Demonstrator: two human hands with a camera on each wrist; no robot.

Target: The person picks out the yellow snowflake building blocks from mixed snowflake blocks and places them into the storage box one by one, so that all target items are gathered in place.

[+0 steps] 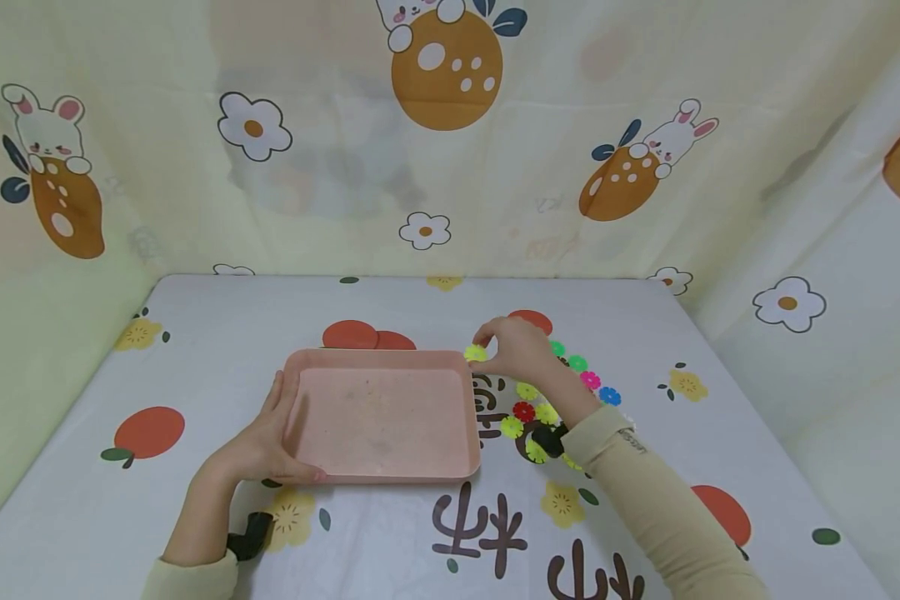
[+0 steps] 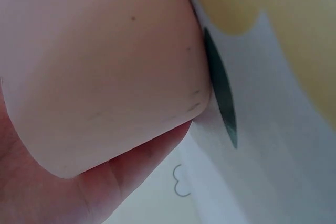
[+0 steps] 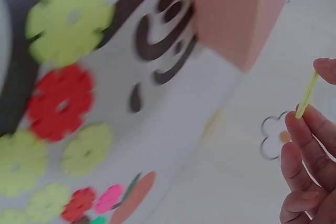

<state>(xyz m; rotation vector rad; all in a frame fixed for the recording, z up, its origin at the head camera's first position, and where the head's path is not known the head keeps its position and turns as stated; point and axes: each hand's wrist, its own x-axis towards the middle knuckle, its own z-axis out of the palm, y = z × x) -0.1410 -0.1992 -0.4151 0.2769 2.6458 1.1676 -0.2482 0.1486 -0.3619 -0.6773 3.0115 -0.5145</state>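
A shallow pink tray [image 1: 388,417] lies on the table before me, nothing in it but a few dark specks. My left hand [image 1: 266,442] holds its left end, thumb along the near edge and fingers against the left side; in the left wrist view the fingers curve round the tray's outer wall [image 2: 115,77]. Just past the tray's right rim, my right hand [image 1: 521,354] pinches a yellow notched plastic disc [image 1: 476,353] between thumb and fingertips. The right wrist view shows that disc [image 3: 307,95] edge-on, raised off the cloth.
More notched discs lie loose right of the tray, partly under my right forearm: several yellow, a red disc [image 1: 523,412], a pink disc [image 1: 590,380], a blue disc [image 1: 610,396] and green ones. A patterned white cloth [image 1: 225,367] covers the table; a printed curtain [image 1: 330,192] hangs behind.
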